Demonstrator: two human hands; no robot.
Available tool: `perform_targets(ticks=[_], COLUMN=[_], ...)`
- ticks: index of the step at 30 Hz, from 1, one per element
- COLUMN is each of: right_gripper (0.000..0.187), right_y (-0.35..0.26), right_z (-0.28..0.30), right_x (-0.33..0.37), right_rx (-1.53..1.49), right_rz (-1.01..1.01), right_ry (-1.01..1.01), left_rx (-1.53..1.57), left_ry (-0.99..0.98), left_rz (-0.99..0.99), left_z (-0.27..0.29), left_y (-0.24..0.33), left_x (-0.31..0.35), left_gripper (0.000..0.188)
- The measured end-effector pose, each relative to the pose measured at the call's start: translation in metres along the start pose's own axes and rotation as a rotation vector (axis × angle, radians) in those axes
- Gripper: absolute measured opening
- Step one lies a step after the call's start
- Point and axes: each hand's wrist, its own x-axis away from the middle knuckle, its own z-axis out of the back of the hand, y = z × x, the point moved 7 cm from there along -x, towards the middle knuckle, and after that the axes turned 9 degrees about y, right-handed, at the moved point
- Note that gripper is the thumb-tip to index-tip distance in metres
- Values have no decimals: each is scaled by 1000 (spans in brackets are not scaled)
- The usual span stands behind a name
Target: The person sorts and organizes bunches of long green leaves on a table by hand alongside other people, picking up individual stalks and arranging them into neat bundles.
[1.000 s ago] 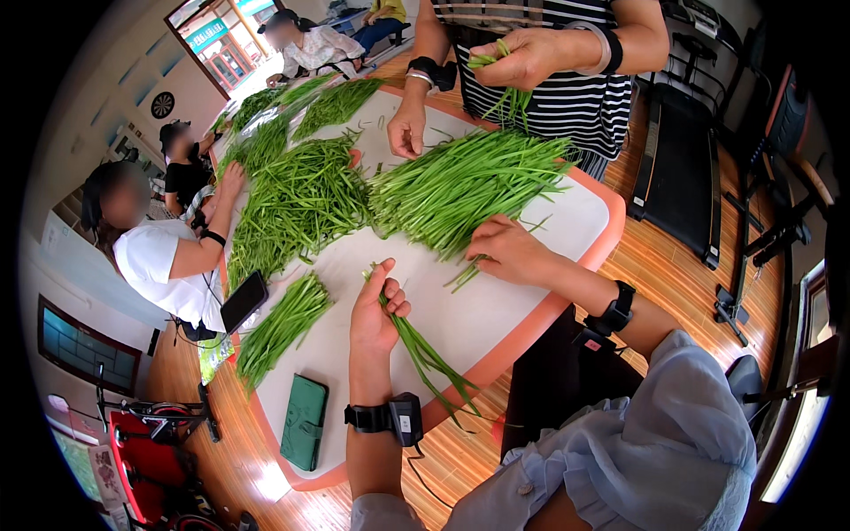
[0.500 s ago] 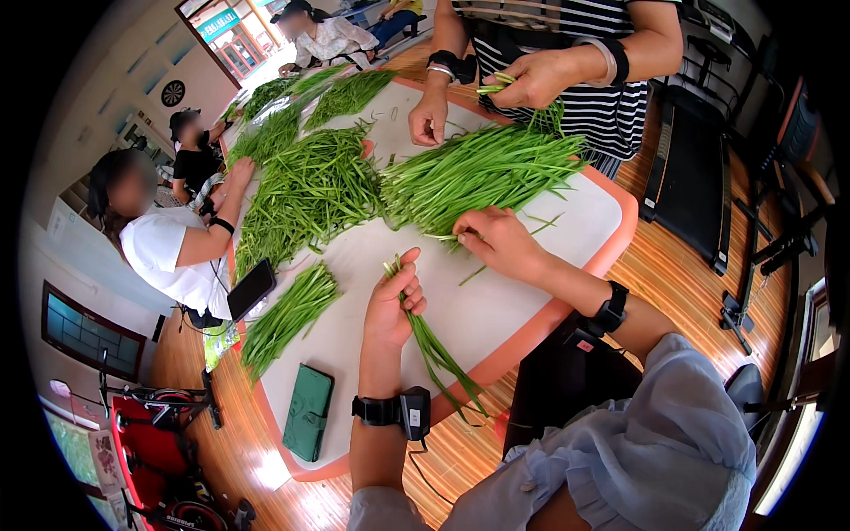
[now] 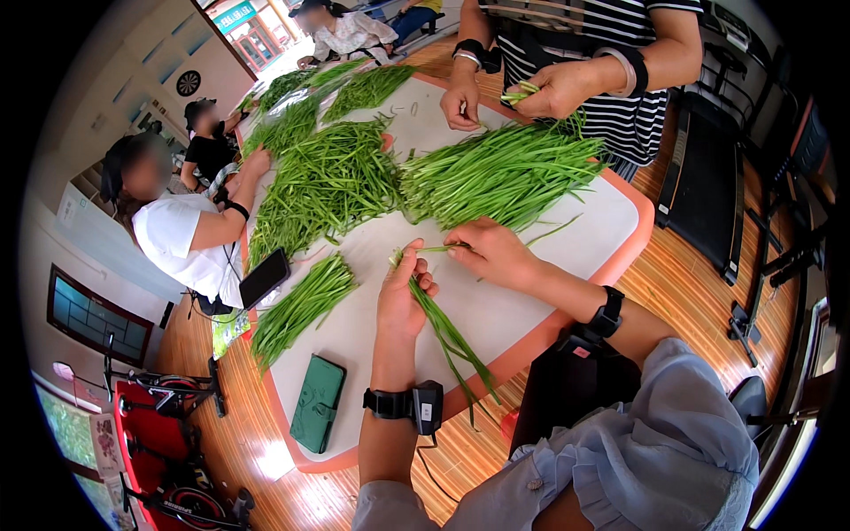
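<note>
My left hand [image 3: 405, 299] is closed round a small bunch of long green chives [image 3: 449, 336]. Their pale cut ends poke up past my thumb, and the leaves hang down over the table edge. With fingertips pinched together, my right hand [image 3: 490, 252] holds a chive stalk [image 3: 434, 249] that stretches across to the left hand's thumb. Just beyond my right hand lies a large heap of chives [image 3: 505, 173]. A smaller, neatly laid pile of chives [image 3: 305, 310] rests left of my left hand.
The white table [image 3: 584, 230] has a rounded pink edge. A green phone case [image 3: 319, 404] lies near its front left corner. A tangled heap of greens [image 3: 328, 181] spreads at mid-left. Opposite, a co-worker's hand [image 3: 560, 88] grips stalks; another person [image 3: 181, 221] sits left. A treadmill [image 3: 704, 181] stands right.
My right hand has come from the large heap toward my left hand, bringing a stalk. The left hand keeps its bunch. The whole view has shifted slightly.
</note>
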Motion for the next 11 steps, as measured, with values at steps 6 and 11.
perform_targets(ticks=[6,11], right_gripper=[12,12], right_y=[3,5], right_z=[6,1], right_x=[3,6], right_rx=[-4,-22], right_rz=[-37,-21], right_ry=[-49,-28], left_rx=[54,55], left_ry=[-30,-173], left_rz=[-19,95], left_z=[11,3], left_y=[9,2], left_x=[-4,-1], left_gripper=[27,36])
